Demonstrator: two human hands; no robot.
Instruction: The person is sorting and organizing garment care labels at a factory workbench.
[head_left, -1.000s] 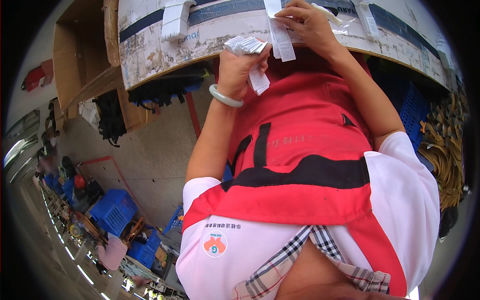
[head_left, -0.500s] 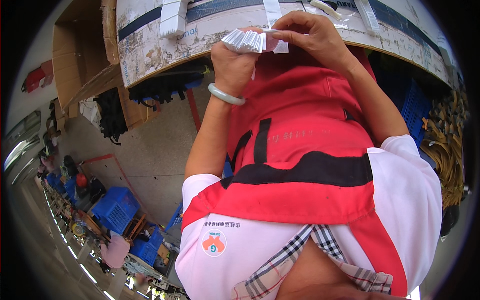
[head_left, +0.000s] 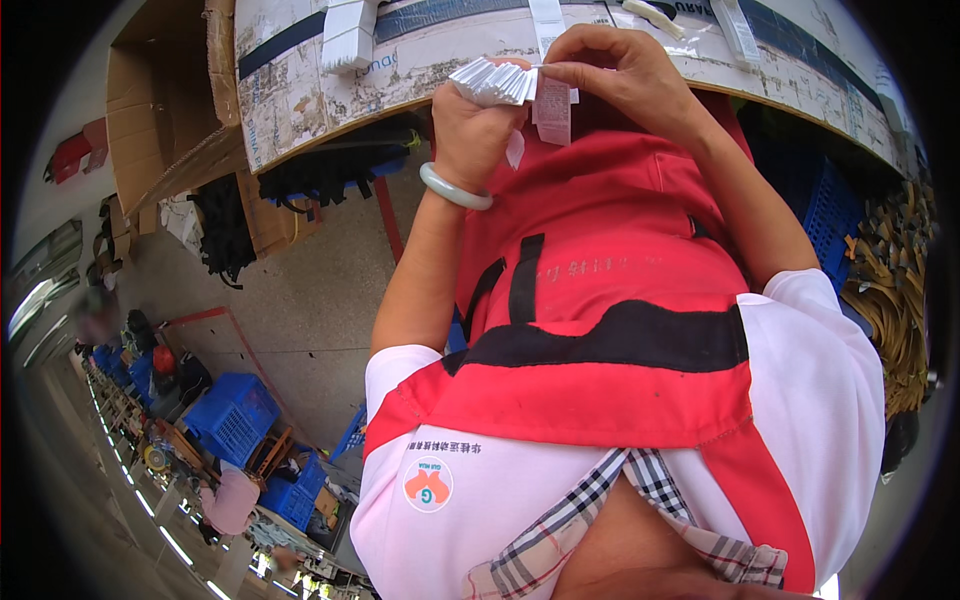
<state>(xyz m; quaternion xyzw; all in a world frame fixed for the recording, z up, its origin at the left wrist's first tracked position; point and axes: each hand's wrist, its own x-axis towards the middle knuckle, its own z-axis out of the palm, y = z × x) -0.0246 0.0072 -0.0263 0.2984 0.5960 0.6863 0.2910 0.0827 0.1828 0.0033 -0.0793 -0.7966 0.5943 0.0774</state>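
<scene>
My left hand [head_left: 474,125] is closed around a thick bundle of folded white fabric labels [head_left: 495,82], their edges fanned out. Beside the bundle hangs a printed white care label [head_left: 553,110], pinched at its upper end between thumb and fingertips of my right hand [head_left: 612,70]. Both hands are just over the near edge of the work table [head_left: 290,120], in front of my red apron. On the table lie a stack of white labels [head_left: 349,36] to the left, a white label strip [head_left: 546,22] behind my hands, and another white strip [head_left: 735,30] to the right.
An open cardboard box [head_left: 165,100] stands left of the table. Black straps [head_left: 222,235] hang below it. Blue crates [head_left: 235,412] and another person [head_left: 230,500] are at the lower left. A blue crate [head_left: 830,215] and a heap of tan strips [head_left: 890,310] are at the right.
The care label by my right fingers now hangs down in full view, its printed face showing. Both hands have shifted only slightly.
</scene>
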